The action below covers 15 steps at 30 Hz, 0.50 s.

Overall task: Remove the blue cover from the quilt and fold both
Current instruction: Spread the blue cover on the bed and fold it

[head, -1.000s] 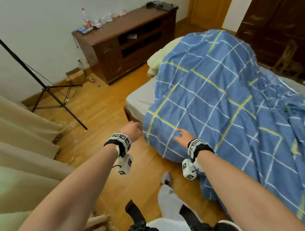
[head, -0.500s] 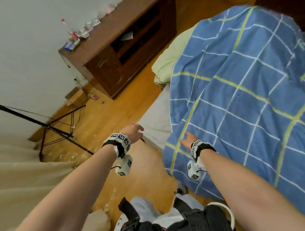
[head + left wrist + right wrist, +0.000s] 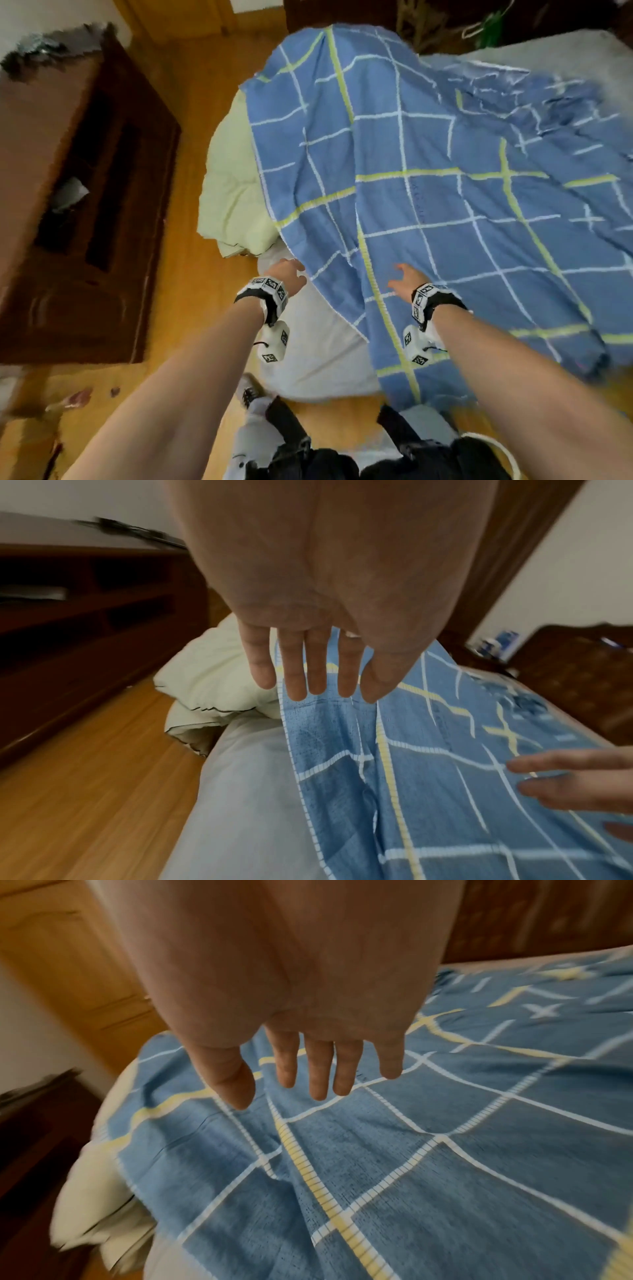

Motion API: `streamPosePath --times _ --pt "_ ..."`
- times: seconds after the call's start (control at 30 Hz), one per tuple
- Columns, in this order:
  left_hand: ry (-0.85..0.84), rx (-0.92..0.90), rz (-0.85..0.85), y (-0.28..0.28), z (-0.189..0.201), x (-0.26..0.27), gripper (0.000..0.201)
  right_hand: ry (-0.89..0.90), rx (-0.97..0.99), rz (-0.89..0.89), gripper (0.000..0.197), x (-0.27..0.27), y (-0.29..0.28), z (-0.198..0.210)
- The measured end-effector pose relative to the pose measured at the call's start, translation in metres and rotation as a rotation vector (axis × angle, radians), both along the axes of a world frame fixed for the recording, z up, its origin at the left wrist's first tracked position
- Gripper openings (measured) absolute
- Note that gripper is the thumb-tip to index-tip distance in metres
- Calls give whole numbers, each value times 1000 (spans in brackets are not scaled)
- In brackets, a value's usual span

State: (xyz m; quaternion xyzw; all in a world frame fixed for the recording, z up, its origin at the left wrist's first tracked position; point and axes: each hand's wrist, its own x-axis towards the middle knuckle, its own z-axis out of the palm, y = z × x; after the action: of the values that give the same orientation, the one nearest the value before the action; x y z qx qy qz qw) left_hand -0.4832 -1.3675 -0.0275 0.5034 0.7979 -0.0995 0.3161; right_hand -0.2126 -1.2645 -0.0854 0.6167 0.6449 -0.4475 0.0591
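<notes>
The blue checked cover [image 3: 428, 192] with white and yellow lines lies spread over the bed, one corner hanging off the near edge. The pale green quilt [image 3: 233, 192] sticks out from under its left side, also seen as quilt [image 3: 212, 674]. My left hand [image 3: 287, 274] hovers with straight fingers [image 3: 294, 680] just above the cover's left edge [image 3: 291, 750], holding nothing. My right hand [image 3: 404, 277] floats over the cover [image 3: 411, 1164] with its fingers [image 3: 318, 1074] spread, empty; whether they touch the cloth is unclear.
A grey bed sheet [image 3: 325, 349] shows at the near corner of the bed. A dark wooden cabinet [image 3: 75, 205] stands to the left across a strip of wooden floor [image 3: 191, 308]. Dark wooden furniture [image 3: 359, 13] stands behind the bed.
I have stepped closer to the bed and the view has swung over it. Both hands have moved forward to the cover's left part, still empty.
</notes>
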Motion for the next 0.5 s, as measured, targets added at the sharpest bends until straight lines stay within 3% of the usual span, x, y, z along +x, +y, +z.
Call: streamPosePath --times 0.1,0.27,0.37,0.5 --pt "-2 -59 -187 21 -13 -37 45 -7 -21 -218 62 -10 -33 -9" --pt "-37 -119 -427 38 -40 -58 42 -21 -108 -366 63 -47 -91 -35" --pt "-74 -111 -446 45 -92 -56 40 5 -121 -361 66 -70 -102 -72" --pt "-126 -240 -409 36 -192 -54 47 -52 -176 -247 67 -96 -110 -154"
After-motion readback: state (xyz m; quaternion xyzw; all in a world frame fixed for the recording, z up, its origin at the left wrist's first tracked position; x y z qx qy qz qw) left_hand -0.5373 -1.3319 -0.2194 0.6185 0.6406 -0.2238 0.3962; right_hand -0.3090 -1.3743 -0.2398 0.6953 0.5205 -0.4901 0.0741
